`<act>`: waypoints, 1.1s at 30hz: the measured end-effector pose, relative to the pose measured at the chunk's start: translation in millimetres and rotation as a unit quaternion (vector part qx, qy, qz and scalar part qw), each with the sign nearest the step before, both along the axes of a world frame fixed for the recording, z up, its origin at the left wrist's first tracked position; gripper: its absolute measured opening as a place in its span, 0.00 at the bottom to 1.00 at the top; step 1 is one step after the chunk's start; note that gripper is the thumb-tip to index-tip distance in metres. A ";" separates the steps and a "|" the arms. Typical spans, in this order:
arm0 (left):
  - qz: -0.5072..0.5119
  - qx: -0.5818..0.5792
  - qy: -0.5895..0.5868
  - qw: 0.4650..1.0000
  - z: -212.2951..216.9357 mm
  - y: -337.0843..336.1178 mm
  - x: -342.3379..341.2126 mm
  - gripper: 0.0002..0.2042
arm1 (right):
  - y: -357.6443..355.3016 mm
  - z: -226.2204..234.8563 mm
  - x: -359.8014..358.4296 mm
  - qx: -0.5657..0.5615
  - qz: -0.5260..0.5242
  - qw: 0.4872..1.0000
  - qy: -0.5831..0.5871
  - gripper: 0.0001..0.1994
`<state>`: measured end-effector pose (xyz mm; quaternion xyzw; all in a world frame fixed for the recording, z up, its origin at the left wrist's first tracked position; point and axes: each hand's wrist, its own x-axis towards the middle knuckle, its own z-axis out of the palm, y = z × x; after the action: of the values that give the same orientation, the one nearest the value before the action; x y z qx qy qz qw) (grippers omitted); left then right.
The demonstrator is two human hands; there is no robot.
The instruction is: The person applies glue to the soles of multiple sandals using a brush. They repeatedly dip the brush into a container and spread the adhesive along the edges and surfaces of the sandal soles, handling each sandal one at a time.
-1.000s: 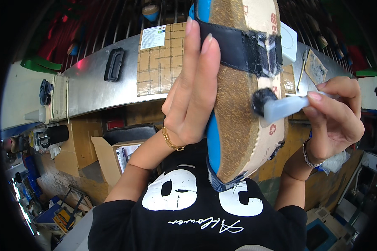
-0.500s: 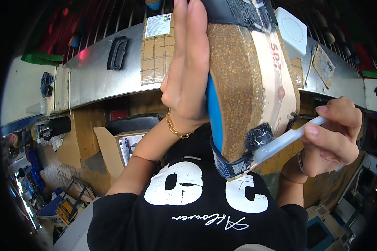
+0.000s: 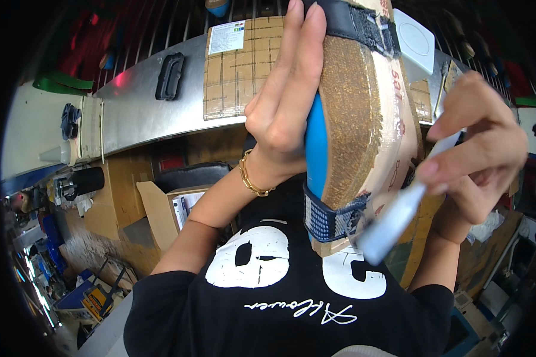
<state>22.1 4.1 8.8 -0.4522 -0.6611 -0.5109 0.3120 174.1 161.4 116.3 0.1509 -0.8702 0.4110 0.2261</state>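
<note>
My left hand point(image 3: 286, 113) holds an unfinished sandal on a blue last point(image 3: 317, 157), its underside turned toward the camera. Two fingers lie stretched along its side, and the thumb is hidden. The sandal's bottom point(image 3: 351, 107) shows a cork-brown band beside a beige board with red print. A dark strap point(image 3: 363, 27) crosses the upper end, and a dark woven strap point(image 3: 333, 220) wraps around the lower end. Pinched in my right hand point(image 3: 470, 149) is a whitish, translucent stick-like tool point(image 3: 396, 223), blurred by motion. Its tip is beside the lower strap's end; contact is unclear.
A metal bench point(image 3: 143, 95) runs behind my hands. On it are a taped cardboard box point(image 3: 226, 83), a black tray point(image 3: 170, 76) and a white square device point(image 3: 415, 41). An opened carton point(image 3: 161, 208) stands below at left. Racks with bars line the far side.
The sandal and my left hand have shifted slightly right. My right hand has risen and the tool tilts more steeply. The shiny black lump by the lower strap no longer shows.
</note>
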 end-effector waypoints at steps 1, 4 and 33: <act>0.000 0.000 -0.001 1.000 -0.8 0.1 1.1 0.40 | 5.0 0.0 -6.3 -0.063 0.059 0.996 -0.031 0.08; 0.009 0.018 0.020 1.000 -4.3 2.7 2.0 0.42 | 7.9 -11.9 -21.3 -0.081 -0.079 0.992 0.054 0.07; 0.071 0.024 0.009 0.997 -11.3 -8.1 -23.3 0.42 | -29.4 -20.0 11.7 0.010 -0.136 0.989 0.057 0.11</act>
<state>-1.3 -4.0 -2.4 -0.4016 -0.6758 -0.4992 0.3643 185.8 132.0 96.3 0.0569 -0.8723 0.3583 0.3279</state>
